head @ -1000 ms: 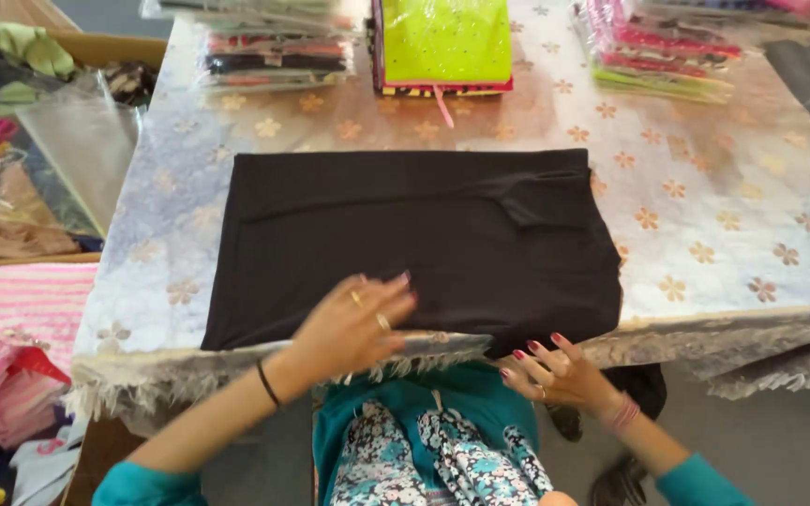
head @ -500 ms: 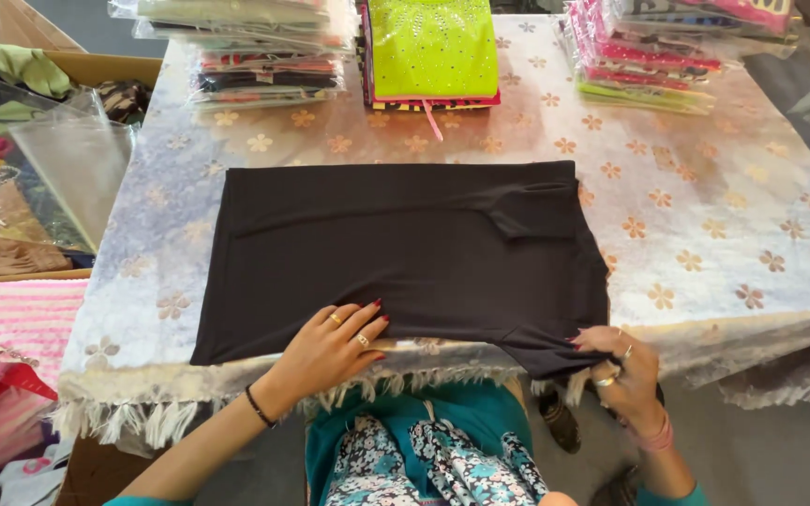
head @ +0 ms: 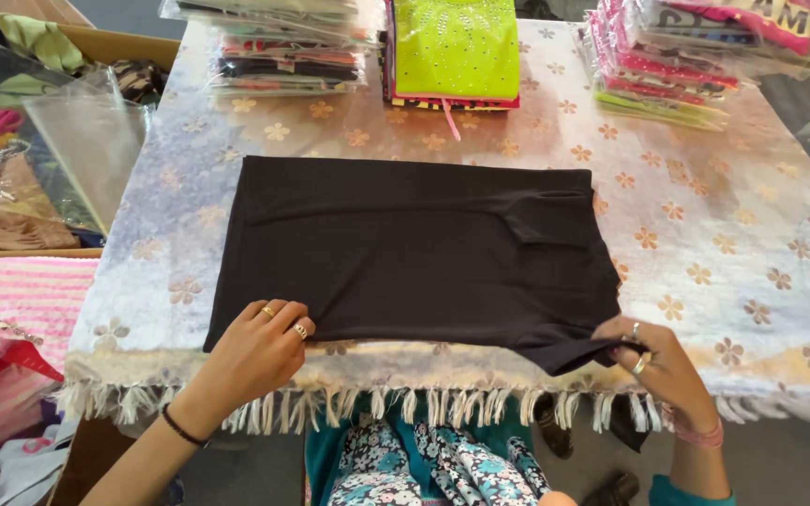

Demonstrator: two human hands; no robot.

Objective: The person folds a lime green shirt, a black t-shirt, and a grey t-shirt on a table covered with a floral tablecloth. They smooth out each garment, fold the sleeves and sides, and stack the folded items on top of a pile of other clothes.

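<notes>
Black garment: soft matte knit, folded into wide rectangle, long axis left-right across table; lies mid-table, near edge at fringe. Tablecloth glossy, pale, gold flower print, tasselled hem. Left hand pinches garment's near-left hem. Right hand pinches near-right corner, fabric bunched there. Bagged clothing stacks along far edge.

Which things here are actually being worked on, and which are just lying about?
Being worked on:
black garment, spread flat
left hand, at its near edge
right hand, pinching its near right corner

Lying about:
lime green top
packed clothes stacks
pink striped cloth
clear plastic bag
</notes>
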